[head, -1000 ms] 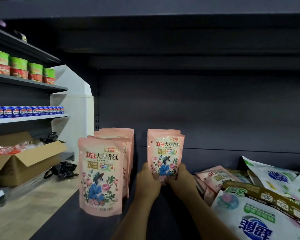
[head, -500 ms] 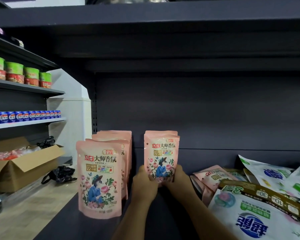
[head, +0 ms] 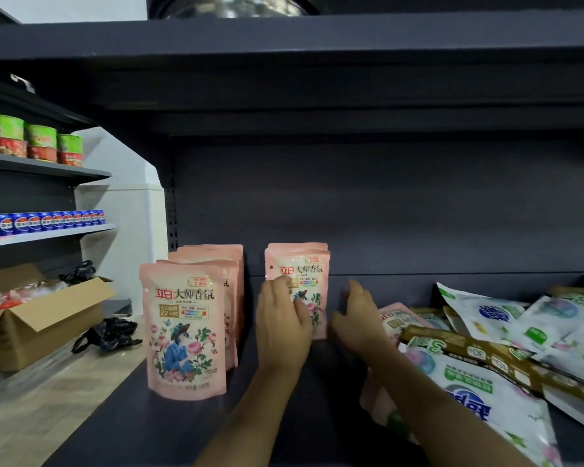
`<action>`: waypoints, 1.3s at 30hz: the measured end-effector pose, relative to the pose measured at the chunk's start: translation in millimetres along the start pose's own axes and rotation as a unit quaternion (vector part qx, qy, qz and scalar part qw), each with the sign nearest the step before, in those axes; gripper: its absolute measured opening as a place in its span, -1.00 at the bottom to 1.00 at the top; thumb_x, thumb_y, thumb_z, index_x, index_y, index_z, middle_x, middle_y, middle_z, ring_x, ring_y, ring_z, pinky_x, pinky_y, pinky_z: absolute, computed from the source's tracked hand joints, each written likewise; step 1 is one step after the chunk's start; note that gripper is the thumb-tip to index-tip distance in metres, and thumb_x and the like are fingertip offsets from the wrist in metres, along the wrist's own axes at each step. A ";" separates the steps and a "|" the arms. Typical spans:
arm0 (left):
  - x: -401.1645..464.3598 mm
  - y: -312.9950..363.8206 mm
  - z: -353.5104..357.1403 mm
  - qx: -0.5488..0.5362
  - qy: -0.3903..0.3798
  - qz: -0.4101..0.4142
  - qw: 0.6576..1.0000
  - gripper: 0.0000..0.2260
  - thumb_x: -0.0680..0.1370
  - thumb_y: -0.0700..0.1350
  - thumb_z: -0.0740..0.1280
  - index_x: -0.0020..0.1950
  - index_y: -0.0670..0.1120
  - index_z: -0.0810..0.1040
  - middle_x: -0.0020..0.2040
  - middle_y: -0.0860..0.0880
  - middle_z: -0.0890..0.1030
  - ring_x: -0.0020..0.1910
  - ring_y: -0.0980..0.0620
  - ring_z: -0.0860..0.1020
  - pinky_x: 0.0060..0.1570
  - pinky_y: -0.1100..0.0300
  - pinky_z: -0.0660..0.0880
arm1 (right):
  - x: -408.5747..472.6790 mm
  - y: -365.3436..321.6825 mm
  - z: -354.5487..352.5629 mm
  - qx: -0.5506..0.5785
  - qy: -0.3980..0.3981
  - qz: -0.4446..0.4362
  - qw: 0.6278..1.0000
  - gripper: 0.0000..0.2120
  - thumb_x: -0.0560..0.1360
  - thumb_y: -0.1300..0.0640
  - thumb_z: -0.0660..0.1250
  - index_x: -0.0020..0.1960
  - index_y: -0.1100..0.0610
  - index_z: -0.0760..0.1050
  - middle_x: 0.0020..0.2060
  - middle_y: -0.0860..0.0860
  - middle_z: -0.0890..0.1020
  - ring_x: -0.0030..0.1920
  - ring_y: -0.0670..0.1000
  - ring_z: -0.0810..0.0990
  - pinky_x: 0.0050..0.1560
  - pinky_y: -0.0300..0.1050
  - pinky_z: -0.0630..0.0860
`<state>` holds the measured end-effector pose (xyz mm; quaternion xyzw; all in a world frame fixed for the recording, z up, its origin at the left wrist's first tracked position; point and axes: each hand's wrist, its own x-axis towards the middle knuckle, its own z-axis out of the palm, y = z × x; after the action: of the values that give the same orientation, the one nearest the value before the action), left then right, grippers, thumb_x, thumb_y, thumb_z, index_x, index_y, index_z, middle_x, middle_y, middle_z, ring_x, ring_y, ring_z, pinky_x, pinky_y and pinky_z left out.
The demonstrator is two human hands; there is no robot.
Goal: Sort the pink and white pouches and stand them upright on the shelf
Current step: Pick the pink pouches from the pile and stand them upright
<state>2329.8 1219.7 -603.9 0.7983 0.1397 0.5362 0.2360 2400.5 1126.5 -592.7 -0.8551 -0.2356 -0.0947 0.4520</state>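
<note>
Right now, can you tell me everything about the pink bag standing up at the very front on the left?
The front pink bag is a glossy, soft-looking plastic pouch standing upright near the front edge of the dark shelf. It shows a figure in a blue dress and hat among pink roses, red and dark lettering above, and a small price tag at top right. More pink bags stand close behind it. No hand touches it.

Dim dark shelf bay point(head: 182, 416) before me, brighter light on the pale floor at left, deep shadow under the upper shelf, my right hand point(head: 358, 318) smeared by motion blur, wide-angle bending at the edges, soft focus throughout.
</note>
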 end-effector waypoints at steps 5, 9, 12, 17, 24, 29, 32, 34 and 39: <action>-4.3 36.1 19.5 0.035 -0.182 -0.034 0.982 -0.81 0.55 -0.12 0.24 0.11 -0.19 0.45 0.07 -0.15 0.53 0.06 -0.13 0.51 0.01 0.06 0.42 | -14.3 16.2 -38.7 -0.050 0.065 -0.020 0.996 -0.47 0.48 0.33 0.21 0.43 0.21 0.20 0.38 0.16 0.31 0.37 0.14 0.32 0.35 -0.07 0.28; -5.0 56.4 44.4 0.021 -0.290 -0.156 0.944 -0.64 0.54 -0.03 0.26 0.23 -0.24 0.42 0.19 -0.22 0.53 0.18 -0.18 0.50 0.09 0.10 0.44 | -26.8 40.9 -58.6 -0.072 0.080 -0.013 0.994 -0.53 0.48 0.35 0.14 0.39 0.22 0.25 0.33 0.18 0.35 0.31 0.16 0.37 0.28 -0.09 0.32; -6.8 61.4 59.1 -0.051 -0.329 -0.261 0.906 -0.58 0.53 0.00 0.29 0.24 -0.28 0.48 0.22 -0.23 0.55 0.18 -0.16 0.54 0.01 0.17 0.46 | -31.8 56.7 -66.8 -0.106 0.074 -0.018 0.991 -0.60 0.49 0.33 0.15 0.32 0.25 0.30 0.24 0.20 0.41 0.23 0.17 0.42 0.17 -0.12 0.34; -7.2 59.8 76.7 -0.127 -0.330 -0.325 0.877 -0.49 0.46 0.04 0.39 0.25 -0.29 0.49 0.21 -0.22 0.56 0.15 -0.16 0.56 0.05 0.11 0.50 | -32.8 68.0 -73.9 -0.123 0.066 -0.010 0.990 -0.64 0.53 0.29 0.13 0.32 0.22 0.30 0.27 0.16 0.41 0.25 0.13 0.42 0.17 -0.16 0.38; -4.0 63.5 89.0 -0.126 -0.317 -0.371 0.864 -0.30 0.29 0.13 0.51 0.28 -0.26 0.47 0.21 -0.21 0.56 0.10 -0.16 0.58 -0.05 0.15 0.54 | -33.6 69.9 -72.8 -0.128 0.081 -0.023 0.988 -0.64 0.54 0.31 0.10 0.33 0.22 0.32 0.26 0.15 0.45 0.27 0.10 0.43 0.21 -0.18 0.38; 0.2 69.3 96.3 -0.173 -0.273 -0.314 0.893 -0.66 0.48 -0.11 0.40 0.16 -0.28 0.50 0.14 -0.20 0.58 0.05 -0.14 0.56 -0.18 0.19 0.41 | -29.7 74.4 -72.5 -0.094 0.124 -0.031 0.987 -0.69 0.54 0.31 0.10 0.26 0.21 0.37 0.13 0.16 0.55 0.14 0.12 0.51 0.02 -0.19 0.39; 0.9 81.1 94.7 -0.200 -0.222 -0.234 0.925 -0.86 0.51 -0.18 0.33 -0.01 -0.20 0.44 0.00 -0.17 0.57 0.02 -0.15 0.55 -0.16 0.18 0.37 | -27.1 73.6 -76.7 -0.040 0.161 -0.025 0.986 -0.79 0.56 0.28 0.11 0.16 0.20 0.40 0.01 0.14 0.59 -0.03 0.07 0.53 -0.15 -0.23 0.29; 2.7 89.2 91.3 -0.241 -0.184 -0.168 0.938 -0.88 0.53 -0.21 0.31 -0.10 -0.14 0.36 -0.12 -0.10 0.54 -0.07 -0.12 0.56 -0.24 0.18 0.39 | -27.1 71.5 -80.3 0.007 0.194 -0.039 0.980 -0.83 0.57 0.26 0.12 0.11 0.11 0.39 -0.04 0.06 0.58 -0.09 -0.02 0.51 -0.13 -0.22 0.34; 16.1 108.4 59.8 -0.365 -0.112 -0.060 0.922 -0.91 0.57 -0.23 0.25 -0.01 -0.06 0.38 -0.16 0.09 0.57 -0.15 0.14 0.58 -0.13 0.12 0.56 | -32.4 70.8 -81.8 0.202 0.196 -0.021 0.959 -0.69 0.53 0.19 0.26 0.16 -0.10 0.26 0.00 -0.09 0.55 0.00 -0.13 0.58 -0.11 -0.27 0.54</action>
<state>2387.8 1121.7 -552.9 0.7020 -0.0454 0.4420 0.5565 2411.0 1015.4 -609.4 -0.7056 -0.1744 -0.2207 0.6504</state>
